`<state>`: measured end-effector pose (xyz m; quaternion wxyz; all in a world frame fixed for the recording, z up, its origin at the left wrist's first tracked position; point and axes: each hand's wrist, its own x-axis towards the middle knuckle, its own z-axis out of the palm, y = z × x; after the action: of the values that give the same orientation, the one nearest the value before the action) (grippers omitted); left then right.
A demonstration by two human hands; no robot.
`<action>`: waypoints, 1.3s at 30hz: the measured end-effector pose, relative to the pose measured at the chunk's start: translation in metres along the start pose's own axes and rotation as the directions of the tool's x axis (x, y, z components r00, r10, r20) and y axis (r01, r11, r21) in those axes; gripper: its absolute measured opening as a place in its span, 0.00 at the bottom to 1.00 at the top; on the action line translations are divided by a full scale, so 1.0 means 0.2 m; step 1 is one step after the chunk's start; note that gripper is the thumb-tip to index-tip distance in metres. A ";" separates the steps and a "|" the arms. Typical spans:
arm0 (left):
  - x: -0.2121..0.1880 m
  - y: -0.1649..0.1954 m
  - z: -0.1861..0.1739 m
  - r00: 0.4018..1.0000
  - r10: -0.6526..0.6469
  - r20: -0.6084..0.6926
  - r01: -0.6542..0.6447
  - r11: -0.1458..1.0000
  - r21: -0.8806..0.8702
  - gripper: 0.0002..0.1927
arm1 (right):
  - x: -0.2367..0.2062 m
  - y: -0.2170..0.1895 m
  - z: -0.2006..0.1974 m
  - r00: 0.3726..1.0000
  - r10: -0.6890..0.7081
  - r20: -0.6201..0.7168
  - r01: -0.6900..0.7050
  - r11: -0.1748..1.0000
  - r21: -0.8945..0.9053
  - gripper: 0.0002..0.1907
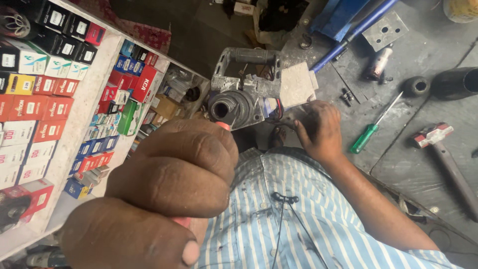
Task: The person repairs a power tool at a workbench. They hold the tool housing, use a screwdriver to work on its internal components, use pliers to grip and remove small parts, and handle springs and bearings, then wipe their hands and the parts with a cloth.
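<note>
The grey cast-metal power-tool housing [244, 92] at twelve o'clock looks heavy and rigid. The left hand [164, 194] is fisted on a red-handled tool [224, 125]; the right hand [318, 127] steadies the housing's side, fingers curled.

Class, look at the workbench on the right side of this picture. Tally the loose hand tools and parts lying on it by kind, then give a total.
Green-handled screwdriver: 1
Hammer: 1
Grey metal plate with holes: 1
Black rubber ring: 1
Black tube: 1
Total: 5
</note>
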<state>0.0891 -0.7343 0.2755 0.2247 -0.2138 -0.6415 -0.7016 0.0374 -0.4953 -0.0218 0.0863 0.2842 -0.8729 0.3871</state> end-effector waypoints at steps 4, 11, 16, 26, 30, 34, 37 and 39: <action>0.01 -0.02 0.01 1.000 0.012 -0.029 -0.012 1.000 0.009 0.10 | 0.00 -0.01 -0.01 1.000 0.002 0.003 -0.002 1.000 -0.002 0.25; -0.02 0.05 0.02 0.999 0.008 -0.048 -0.009 1.000 -0.024 0.11 | 0.01 -0.01 -0.02 1.000 0.021 0.013 -0.021 1.000 0.007 0.24; -0.03 0.03 0.03 0.997 0.020 -0.070 -0.020 1.000 0.001 0.12 | 0.01 -0.01 -0.01 1.000 0.012 0.023 -0.012 1.000 0.001 0.24; -0.06 0.01 0.05 0.982 0.005 -0.190 -0.003 1.000 0.007 0.14 | 0.01 0.00 -0.02 0.999 0.019 0.034 -0.019 1.000 0.003 0.24; -0.09 0.05 0.10 0.961 -0.020 -0.274 0.020 1.000 -0.003 0.15 | 0.01 0.01 -0.01 1.000 0.012 0.022 -0.012 1.000 0.002 0.24; -0.05 0.01 0.08 0.968 0.009 -0.250 0.005 0.998 0.056 0.20 | 0.01 0.02 -0.01 0.999 0.020 0.029 -0.020 1.000 0.003 0.25; -0.01 -0.02 0.04 0.967 -0.032 -0.251 0.048 0.997 0.060 0.22 | 0.01 0.02 -0.01 1.000 0.018 0.024 -0.018 1.000 0.005 0.25; 0.02 -0.03 0.02 0.964 -0.069 -0.256 0.087 0.994 0.060 0.23 | 0.01 0.02 -0.01 1.000 0.018 0.024 -0.018 1.000 -0.001 0.25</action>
<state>0.0818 -0.7298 0.2738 0.2847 -0.0887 -0.6397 -0.7084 0.0333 -0.4918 -0.0221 0.0724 0.2811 -0.8764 0.3842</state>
